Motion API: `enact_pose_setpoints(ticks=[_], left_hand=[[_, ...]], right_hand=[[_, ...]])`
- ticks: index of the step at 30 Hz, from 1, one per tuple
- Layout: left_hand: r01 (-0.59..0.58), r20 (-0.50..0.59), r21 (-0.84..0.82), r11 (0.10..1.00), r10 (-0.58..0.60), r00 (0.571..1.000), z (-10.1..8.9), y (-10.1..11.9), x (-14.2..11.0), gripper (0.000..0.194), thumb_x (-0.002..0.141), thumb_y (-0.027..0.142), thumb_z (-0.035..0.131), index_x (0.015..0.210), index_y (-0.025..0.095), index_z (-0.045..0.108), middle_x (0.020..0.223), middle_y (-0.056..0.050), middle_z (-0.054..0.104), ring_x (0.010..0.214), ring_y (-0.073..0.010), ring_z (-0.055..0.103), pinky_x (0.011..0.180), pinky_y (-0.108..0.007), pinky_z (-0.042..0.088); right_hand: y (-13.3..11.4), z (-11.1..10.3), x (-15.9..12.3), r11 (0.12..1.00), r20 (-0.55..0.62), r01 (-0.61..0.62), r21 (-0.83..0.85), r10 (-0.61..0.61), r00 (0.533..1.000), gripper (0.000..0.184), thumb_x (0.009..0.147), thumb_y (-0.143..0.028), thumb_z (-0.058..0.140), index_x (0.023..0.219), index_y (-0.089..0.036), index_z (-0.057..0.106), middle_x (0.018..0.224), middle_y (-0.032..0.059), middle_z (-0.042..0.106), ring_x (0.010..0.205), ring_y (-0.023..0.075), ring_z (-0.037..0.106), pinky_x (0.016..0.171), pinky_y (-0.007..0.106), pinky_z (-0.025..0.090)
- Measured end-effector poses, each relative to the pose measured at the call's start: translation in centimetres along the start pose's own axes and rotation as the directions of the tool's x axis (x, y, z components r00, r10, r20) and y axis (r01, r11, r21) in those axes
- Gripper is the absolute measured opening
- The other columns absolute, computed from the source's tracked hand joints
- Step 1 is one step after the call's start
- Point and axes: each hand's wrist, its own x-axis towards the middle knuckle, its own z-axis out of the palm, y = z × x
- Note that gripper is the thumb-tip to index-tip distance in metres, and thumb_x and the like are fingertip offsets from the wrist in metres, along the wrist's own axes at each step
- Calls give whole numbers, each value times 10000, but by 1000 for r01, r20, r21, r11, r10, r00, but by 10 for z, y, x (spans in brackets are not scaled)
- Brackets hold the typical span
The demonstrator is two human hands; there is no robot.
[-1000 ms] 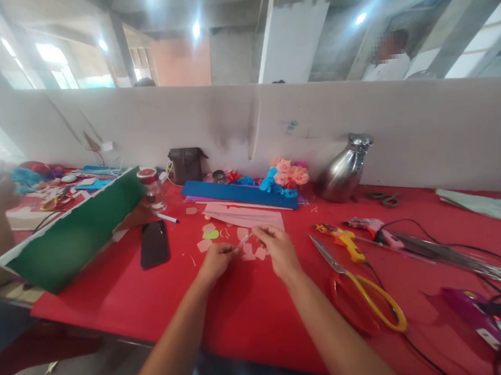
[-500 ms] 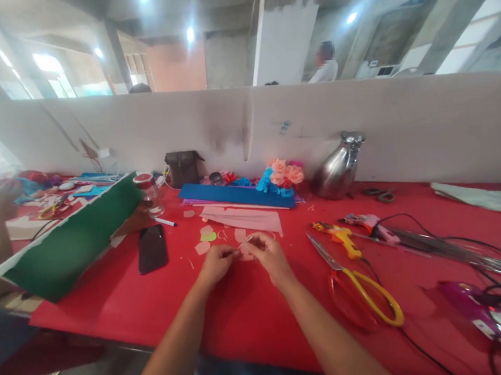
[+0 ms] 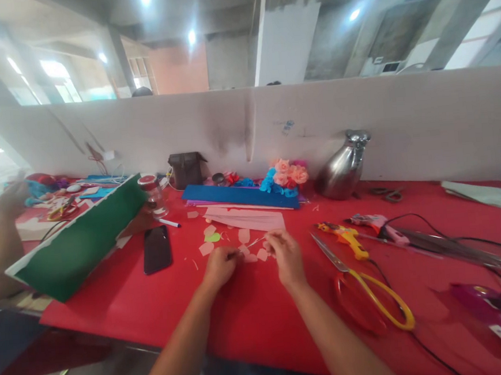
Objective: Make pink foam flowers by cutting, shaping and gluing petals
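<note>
My right fingers (image 3: 276, 240) are gripping a thin pale strip (image 3: 255, 242), which is pointing toward my left fingers (image 3: 230, 254). Those are pressing closed together, and I cannot tell whether they are pinching anything. Pink paper pieces (image 3: 206, 249) are lying around and beyond them on the table (image 3: 253, 326). Toward its far edge, a pink sheet (image 3: 248, 218) is lying before a blue sheet (image 3: 234, 195). A phone (image 3: 156, 250) is resting toward the left edge, and large scissors (image 3: 331, 256) are lying toward the right.

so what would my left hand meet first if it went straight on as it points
Your left hand would probably meet the small pink paper pieces, though its height above them is unclear.
</note>
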Motion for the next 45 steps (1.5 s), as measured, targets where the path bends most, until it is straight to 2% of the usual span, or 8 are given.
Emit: enact_pose_setpoints(ticks=[2,6,12,24,29,33,38,45], left_hand=[[75,-168,110,991,-56,984,-12,-3,2,263,793,265,473,775,175,719,676,-36,679,655,-155,587,609,-235,377],[428,-481,259,866,-268,835,-44,-14,5,309,826,297,434,871,189,721,823,-120,709,763,-226,636,610,-271,397],[605,-515,317,731,-403,756,-57,-24,13,338,838,286,408,925,170,714,877,-194,693,821,-307,647,623,-344,444],[368,-643,367,854,-53,764,-51,-18,11,311,782,159,483,1022,164,681,1003,-142,628,914,-253,578,777,-353,446],[-18,-231,-146,989,-17,973,-13,17,11,317,838,340,453,893,153,703,776,-62,683,753,-182,616,703,-279,466],[-83,24,-428,900,103,994,23,42,10,304,763,267,544,1014,152,672,842,-66,693,719,-156,614,647,-249,484],[-61,-10,-355,933,61,998,36,38,13,268,735,162,523,953,160,680,755,-38,677,668,-137,602,619,-237,479],[-133,-322,-51,990,110,940,24,16,12,173,772,133,447,742,180,610,787,-35,630,770,-156,573,723,-273,449]], right_hand=[[-4,-5,3,995,-103,14,98,-4,995,192,690,-362,639,750,-201,553,584,-45,567,484,88,493,483,205,406],[-7,-11,8,982,-205,-13,190,53,977,199,657,-322,661,728,-185,534,672,-37,606,466,50,464,461,174,381],[1,-4,3,982,-105,-62,178,82,991,175,674,-310,636,683,-182,517,568,-50,554,454,60,451,438,172,345],[9,-1,-4,999,15,-10,39,10,1000,161,722,-332,615,727,-198,526,565,-52,552,446,80,470,440,200,352],[13,0,-8,999,93,29,-38,-25,995,181,752,-373,604,746,-201,549,582,-42,550,478,96,479,483,220,376],[13,-2,-9,992,71,74,-103,-67,995,193,762,-387,589,742,-197,570,590,-36,525,509,103,475,489,219,378],[10,-1,-9,997,48,9,-82,-5,999,205,741,-393,587,737,-189,575,602,-25,531,519,107,484,479,213,394],[-11,-17,-6,996,-196,57,-71,-70,978,219,742,-391,588,670,-194,526,530,-57,446,468,87,394,449,198,327]])
